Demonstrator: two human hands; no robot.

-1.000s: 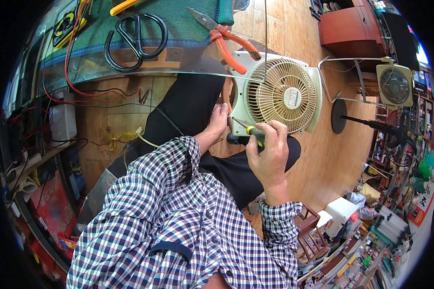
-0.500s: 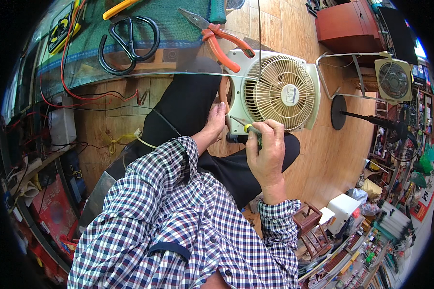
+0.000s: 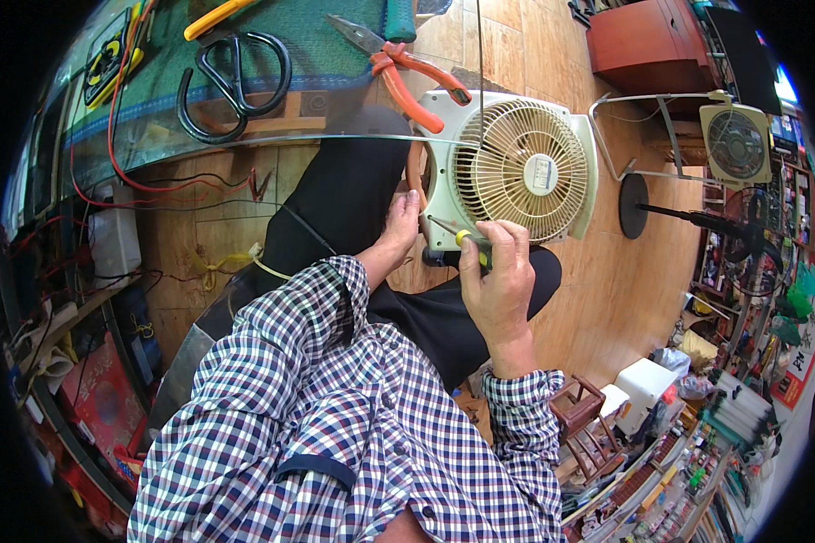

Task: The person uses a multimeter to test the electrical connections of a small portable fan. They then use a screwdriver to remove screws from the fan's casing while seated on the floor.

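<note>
My right hand [image 3: 503, 281] is closed round the yellow and dark green handle of a screwdriver [image 3: 466, 239]. Its thin shaft slants toward the near left corner of a cream box fan [image 3: 443, 192], where the tip meets the casing or comes very close. A round wire grille [image 3: 516, 136] covers the fan's upper face. My left hand [image 3: 400, 222] grips the casing's left edge, its fingertips beside a brown curved strip; part of the fingers is hidden. The fan stands between my knees, partly under the glass table edge.
On the glass table lie orange-handled pliers [image 3: 406, 83], black-handled scissors [image 3: 235, 88] and a yellow-black meter [image 3: 109, 63]. Red and black wires [image 3: 199, 181] dangle at the left. A second fan [image 3: 735, 145] and a round black stand base [image 3: 633, 206] are at right, beside cluttered shelves.
The whole view has shifted slightly to the left. Both hands keep the same grip, and the screwdriver stays at the same corner of the fan.
</note>
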